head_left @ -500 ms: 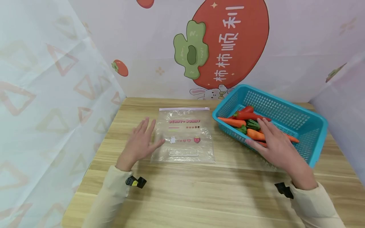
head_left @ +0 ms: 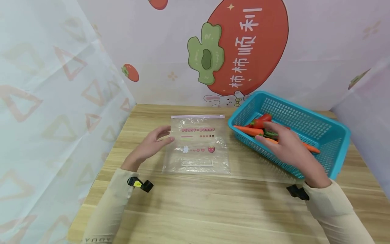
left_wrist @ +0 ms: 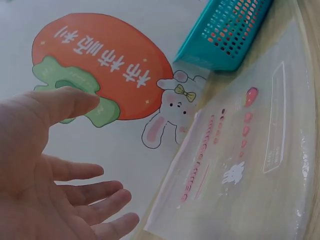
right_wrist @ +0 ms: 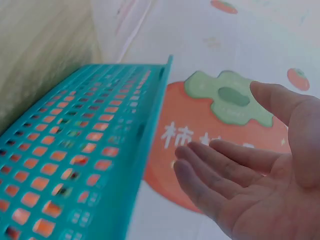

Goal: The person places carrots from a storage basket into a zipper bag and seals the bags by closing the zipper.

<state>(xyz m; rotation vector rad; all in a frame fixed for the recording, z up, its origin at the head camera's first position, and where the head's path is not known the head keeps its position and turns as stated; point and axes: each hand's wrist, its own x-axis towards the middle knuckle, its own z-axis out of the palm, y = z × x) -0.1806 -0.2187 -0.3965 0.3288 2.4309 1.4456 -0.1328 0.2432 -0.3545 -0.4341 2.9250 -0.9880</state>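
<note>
A clear zip bag [head_left: 198, 156] with pink print and a lilac slider strip lies flat on the table. My left hand [head_left: 149, 145] hovers at the bag's left edge, fingers relaxed and holding nothing; the left wrist view shows its palm and spread fingers [left_wrist: 95, 205] beside the bag. Over the front side of a blue plastic basket [head_left: 317, 118] hangs my right hand [head_left: 289, 149], its fingers loosely bent with nothing between them. Inside the basket are several carrots [head_left: 248, 130], red peppers [head_left: 262, 119] and a green vegetable [head_left: 270, 135], partly hidden behind the right hand.
The wooden table [head_left: 207, 206] carries the bag at centre and the basket at the right. A patterned sheet [head_left: 158, 44] with a persimmon drawing rises behind, and further sheets stand on the left and right sides.
My left hand has turned onto its side, its fingers moving from spread to gently bent. My right hand has turned likewise and shifted slightly left, thumb and fingers bending above the basket.
</note>
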